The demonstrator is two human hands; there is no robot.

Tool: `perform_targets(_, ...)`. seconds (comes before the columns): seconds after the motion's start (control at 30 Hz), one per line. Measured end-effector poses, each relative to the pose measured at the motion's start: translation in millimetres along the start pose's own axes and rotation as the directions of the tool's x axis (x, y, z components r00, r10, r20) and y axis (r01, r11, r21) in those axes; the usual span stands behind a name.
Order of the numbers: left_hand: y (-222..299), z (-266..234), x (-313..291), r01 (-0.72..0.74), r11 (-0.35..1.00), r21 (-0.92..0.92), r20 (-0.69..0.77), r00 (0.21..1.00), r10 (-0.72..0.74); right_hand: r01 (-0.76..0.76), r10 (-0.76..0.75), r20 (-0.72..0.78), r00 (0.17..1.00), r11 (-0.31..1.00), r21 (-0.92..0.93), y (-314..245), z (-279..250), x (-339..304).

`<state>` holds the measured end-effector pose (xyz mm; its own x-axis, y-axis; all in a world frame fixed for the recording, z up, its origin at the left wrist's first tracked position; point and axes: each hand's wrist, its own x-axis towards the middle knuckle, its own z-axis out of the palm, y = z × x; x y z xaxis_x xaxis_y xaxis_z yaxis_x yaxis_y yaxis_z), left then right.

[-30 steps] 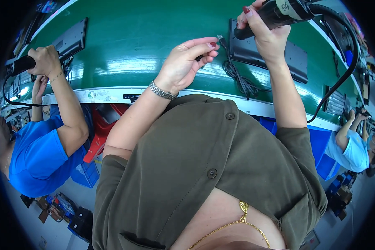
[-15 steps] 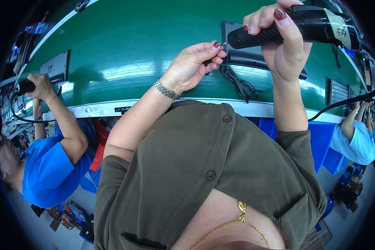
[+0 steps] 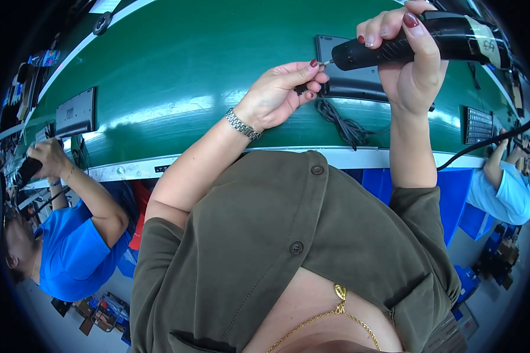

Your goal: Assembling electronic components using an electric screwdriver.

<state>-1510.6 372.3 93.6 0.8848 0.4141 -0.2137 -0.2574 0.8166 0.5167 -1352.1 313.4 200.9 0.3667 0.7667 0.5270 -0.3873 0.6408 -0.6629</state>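
My right hand (image 3: 411, 73) is wrapped round a black electric screwdriver (image 3: 371, 52), held nearly level with its bit pointing left. A strip of pale tape is stuck round its rear part. At the tip of the bit, the thumb and fingers of my left hand (image 3: 282, 94) are pinched together. Small dark pieces (image 3: 301, 89), which look like screws, show in the curled fingers; what sits right at the bit is too small to make out. Under and behind both hands, a dark keyboard (image 3: 359, 82) lies face down on the green bench, its coiled black cable (image 3: 350, 128) in front.
The screwdriver's thick black cord (image 3: 489, 143) curves down on the right. Another face-down keyboard (image 3: 76, 112) lies at the left, and one with keys up (image 3: 478, 125) at the right. A co-worker in blue (image 3: 79, 253) works at left, another in light blue (image 3: 503, 191) at right.
The screwdriver and both hands have shifted slightly right and down in the picture, with the bit still at my left fingertips. The left co-worker's hand and tool have moved lower.
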Motion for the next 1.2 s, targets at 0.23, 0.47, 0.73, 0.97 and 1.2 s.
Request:
perform_targets(0.23,-92,147,73,0.024,0.997,0.072,-0.189,0.982,-0.01,0.01,-0.067,-0.149,0.986,0.935,-0.353,-118,-174,14)
perform_targets(0.47,-157,225,119,0.019,0.983,0.183,-0.203,0.979,0.019,-0.015,-0.074,-0.149,0.986,0.854,-0.521,-204,-269,14)
perform_targets(0.73,-155,213,116,0.059,0.977,0.207,-0.259,0.966,-0.003,-0.019,-0.087,-0.152,0.985,0.811,-0.585,-208,-276,11)
perform_targets(0.97,-148,202,108,0.046,0.981,0.189,-0.28,0.96,0.009,-0.016,-0.11,-0.179,0.978,0.812,-0.583,-206,-272,8)
perform_targets(1.2,-147,203,104,0.014,0.976,0.218,-0.284,0.957,0.049,0.014,-0.127,-0.129,0.984,0.763,-0.647,-200,-294,6)
